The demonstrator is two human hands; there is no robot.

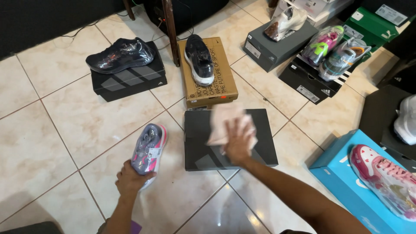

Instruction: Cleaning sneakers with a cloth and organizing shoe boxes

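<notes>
Both arms outstretched: right hand (pixel 237 143) presses cloth (pixel 225 123); left hand (pixel 130 180) grasps sneaker (pixel 148 148).

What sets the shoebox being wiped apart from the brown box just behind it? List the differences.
1. The dark grey shoebox has a matt dark lid; the brown cardboard box is tan with dark print.
2. The dark grey shoebox carries no shoe, only the right hand pressing a pale cloth; the brown cardboard box carries a wrapped dark shoe.
3. The grey one looks wider.

Both lie flat on the tiled floor, lids closed.
</notes>
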